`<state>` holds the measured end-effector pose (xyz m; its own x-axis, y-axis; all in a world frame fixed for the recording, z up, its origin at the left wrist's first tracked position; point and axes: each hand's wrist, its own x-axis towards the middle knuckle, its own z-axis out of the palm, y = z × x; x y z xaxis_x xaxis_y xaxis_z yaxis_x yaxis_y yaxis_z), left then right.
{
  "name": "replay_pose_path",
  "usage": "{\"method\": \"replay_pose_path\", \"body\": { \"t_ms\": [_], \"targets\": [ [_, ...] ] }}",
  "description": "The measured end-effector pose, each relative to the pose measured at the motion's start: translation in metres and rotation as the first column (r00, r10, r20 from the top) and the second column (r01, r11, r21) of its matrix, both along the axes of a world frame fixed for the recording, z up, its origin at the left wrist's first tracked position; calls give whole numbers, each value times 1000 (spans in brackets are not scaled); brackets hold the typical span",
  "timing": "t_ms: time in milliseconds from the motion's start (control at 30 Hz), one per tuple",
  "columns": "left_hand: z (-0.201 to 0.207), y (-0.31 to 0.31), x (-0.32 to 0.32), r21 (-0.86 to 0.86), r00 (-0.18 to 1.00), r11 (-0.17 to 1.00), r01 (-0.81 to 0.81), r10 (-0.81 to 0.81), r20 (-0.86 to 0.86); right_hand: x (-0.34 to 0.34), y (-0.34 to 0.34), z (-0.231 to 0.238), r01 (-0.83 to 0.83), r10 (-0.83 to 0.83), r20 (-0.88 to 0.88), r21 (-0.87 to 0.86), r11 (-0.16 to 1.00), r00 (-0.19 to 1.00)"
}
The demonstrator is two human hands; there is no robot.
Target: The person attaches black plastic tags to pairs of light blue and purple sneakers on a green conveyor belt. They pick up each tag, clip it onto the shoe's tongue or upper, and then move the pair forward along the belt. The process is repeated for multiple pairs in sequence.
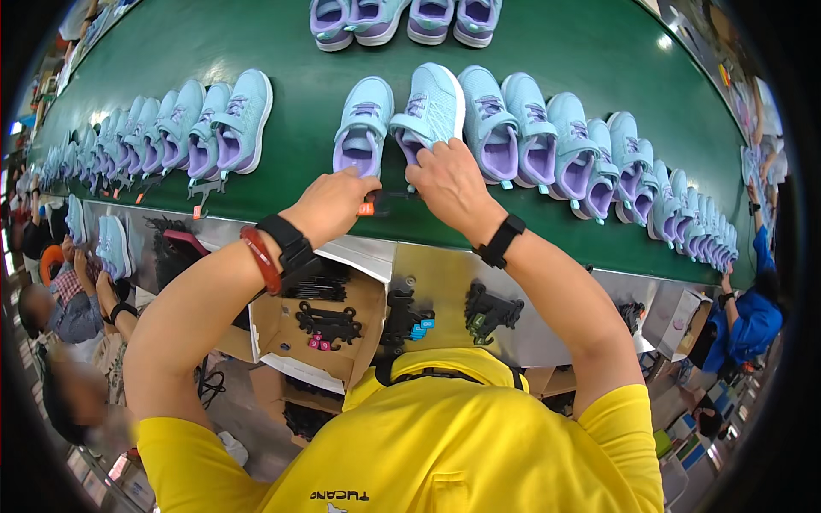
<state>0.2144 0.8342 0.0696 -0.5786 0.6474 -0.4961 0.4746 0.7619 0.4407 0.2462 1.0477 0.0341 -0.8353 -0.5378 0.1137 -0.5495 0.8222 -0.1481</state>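
Two light-blue and lilac children's shoes stand side by side before me on the green table, toes pointing away. My left hand (335,203) is closed at the heel of the left shoe (363,115). It pinches a black shoe hanger with an orange tag (366,209); most of the hanger is hidden by the fingers. My right hand (453,181) grips the right shoe (436,98) at its heel and opening, and that shoe tilts a little. The fingertips inside the opening are partly hidden.
A row of matching shoes (487,111) runs right, and another row (244,120) with hangers runs left. More shoes (432,17) sit at the far side of the green table (316,248). Below are a cardboard box (368,321) and black hangers (492,308). Other people work at both sides.
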Motion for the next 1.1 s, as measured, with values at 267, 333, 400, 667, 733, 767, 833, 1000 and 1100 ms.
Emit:
{"method": "replay_pose_path", "body": {
  "t_ms": [267, 333, 400, 667, 733, 767, 833, 1000, 1100],
  "targets": [
    [19, -4, -13, -58, 972, 994, 92, -78, 221, 48, 65, 38, 228, -155, 173, -591, 773, 973],
    [9, -26, -23, 202, 984, 966, 161, -143, -102, 102, 137, 34, 425, -379, 194, -474, 771, 905],
    [8, -40, -47, 337, 976, 917, -214, 187, 109, 160, 202, 46, 761, -546, 538, -365, 536, 642],
    [-45, -122, -171, 399, 850, 880, -258, 403, -340, 226, 209, 35, 864, -737, 588, 122, 488, 333],
    [-35, -80, -180, 391, 812, 847, -361, 492, -315, 249, 219, 15, 856, -753, 564, 148, 495, 339],
    [-40, -83, -193, 399, 788, 867, -300, 460, -408, 250, 222, 11, 870, -729, 579, 67, 488, 365],
    [-24, -56, -199, 395, 774, 873, -286, 453, -442, 254, 225, 12, 912, -722, 626, 43, 407, 293],
    [-34, -50, -231, 253, 767, 948, -194, 308, -563, 232, 237, 39, 927, -541, 838, 151, 344, 64],
    [-53, -51, -242, 280, 794, 953, -116, 258, -551, 171, 206, 75, 977, -188, 972, -104, 188, 140]
  ]
}}
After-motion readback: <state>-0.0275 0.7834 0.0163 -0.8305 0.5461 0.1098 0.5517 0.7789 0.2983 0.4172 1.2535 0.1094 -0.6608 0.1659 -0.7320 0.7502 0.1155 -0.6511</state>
